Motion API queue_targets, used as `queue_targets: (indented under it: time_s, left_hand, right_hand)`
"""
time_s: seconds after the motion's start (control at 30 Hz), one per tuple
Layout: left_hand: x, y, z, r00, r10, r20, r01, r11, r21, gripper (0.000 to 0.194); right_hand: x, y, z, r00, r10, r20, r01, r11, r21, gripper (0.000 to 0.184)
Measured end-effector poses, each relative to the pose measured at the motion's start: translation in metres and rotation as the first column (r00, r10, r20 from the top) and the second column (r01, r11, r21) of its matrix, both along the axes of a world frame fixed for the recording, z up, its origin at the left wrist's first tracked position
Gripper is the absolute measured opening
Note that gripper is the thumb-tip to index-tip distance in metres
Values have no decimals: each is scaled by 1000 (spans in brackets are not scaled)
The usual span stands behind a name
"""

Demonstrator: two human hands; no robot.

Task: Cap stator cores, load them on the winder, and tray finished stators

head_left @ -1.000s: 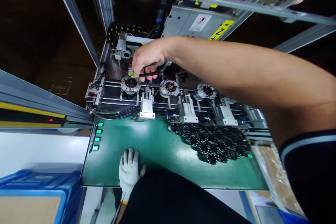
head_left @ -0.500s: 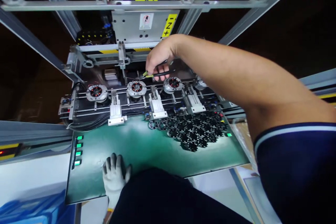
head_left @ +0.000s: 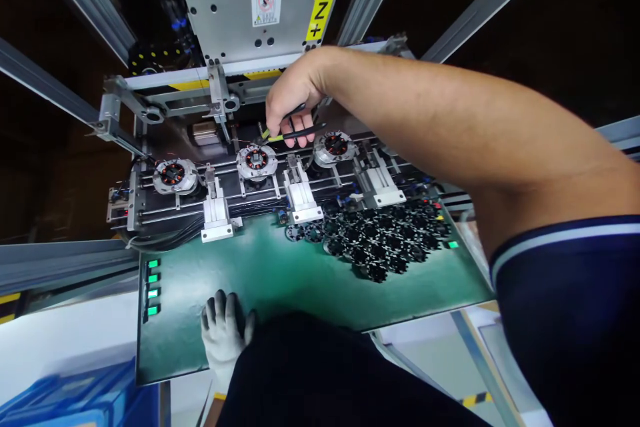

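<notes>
My right hand (head_left: 296, 107), without a glove, is closed round a pair of pliers (head_left: 301, 134) with black and yellow-green handles. The jaws point left and down, close to the far rim of a round stator with copper windings (head_left: 257, 159) in the middle fixture. Whether they touch it or grip a wire, I cannot tell. A second stator (head_left: 172, 174) sits in the fixture to the left, and a third (head_left: 334, 144) to the right, below the hand. My left hand (head_left: 223, 330), in a whitish glove, lies flat on the green tabletop (head_left: 200, 280) near its front edge, fingers spread.
Several black stators (head_left: 385, 237) are packed together at the table's right. White clamp blocks (head_left: 302, 200) stand before the fixtures. A metal machine head (head_left: 235, 20) hangs above. Green-lit buttons (head_left: 153, 287) line the left edge; a blue crate (head_left: 75, 400) stands lower left.
The view has tilted downward and come slightly closer. The pliers have shifted a little toward the middle stator's rim, still in my right hand. My left hand rests in the same place.
</notes>
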State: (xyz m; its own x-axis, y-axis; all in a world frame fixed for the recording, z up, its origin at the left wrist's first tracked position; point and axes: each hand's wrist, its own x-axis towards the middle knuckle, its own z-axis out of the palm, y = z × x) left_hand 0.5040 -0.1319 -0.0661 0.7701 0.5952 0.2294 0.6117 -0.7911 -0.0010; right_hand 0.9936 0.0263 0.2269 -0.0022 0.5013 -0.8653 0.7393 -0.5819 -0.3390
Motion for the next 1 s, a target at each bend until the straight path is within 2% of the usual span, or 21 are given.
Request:
queue_targets:
  time_s: [0.1,0.2,0.3,0.4,0.5,0.63,0.8,1.0]
  left_hand:
    - [0,-2,0,1000,9,10,-9,1000,-9,54]
    - [-1,-2,-2,1000,28,7,-27,999,-21,54]
    - [-1,-1,-4,1000,4,19,-4,1000,-3,54]
    - [-2,0,-5,999,-17,45,16,1000,13,53]
    - [-1,-1,-4,999,4,35,-4,1000,-8,53]
    - [0,-3,-5,999,24,22,-23,999,-36,54]
    - [-3,-5,-10,999,35,18,-34,998,-48,56]
    - [-5,-3,-13,999,33,41,-31,998,-49,56]
  right_hand:
    - [-5,-1,0,1000,1,17,-1,1000,9,34]
    - [-8,-3,1,999,10,39,-14,996,85,30]
    - [-9,-4,9,998,31,58,-39,990,138,25]
    - [-13,-2,24,994,75,79,-84,988,128,30]
    - [-23,5,33,987,136,83,-141,988,56,36]
    - [-36,13,28,981,171,89,-168,985,-32,40]
    - [-39,17,16,981,154,115,-149,988,-50,38]
    - [-35,20,12,990,109,88,-103,992,-70,36]
